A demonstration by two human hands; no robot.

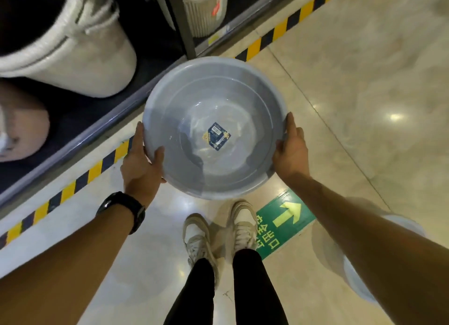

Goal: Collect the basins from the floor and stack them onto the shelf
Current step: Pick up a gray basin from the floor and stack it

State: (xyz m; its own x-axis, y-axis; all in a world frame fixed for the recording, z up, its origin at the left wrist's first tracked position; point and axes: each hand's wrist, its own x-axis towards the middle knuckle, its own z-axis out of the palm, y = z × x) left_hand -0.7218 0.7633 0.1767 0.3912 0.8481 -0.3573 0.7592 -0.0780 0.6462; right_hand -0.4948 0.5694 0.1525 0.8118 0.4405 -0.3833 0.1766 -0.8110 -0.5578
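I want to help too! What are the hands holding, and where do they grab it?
Both hands hold the grey basin by its rim: left hand on one side, right hand on the opposite side.

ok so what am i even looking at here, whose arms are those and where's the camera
The camera sits on a person's head, looking down, so the arms are their own. There is no machine. Their left hand and right hand grip opposite sides of the rim of a grey basin, held above a shiny tiled floor. A small blue label is stuck inside it. Below are their pale shoes and a green arrow sign on the floor. On the left, behind striped yellow and dark tape, is a low shelf with pale containers. Another pale basin lies partly hidden under the right arm.
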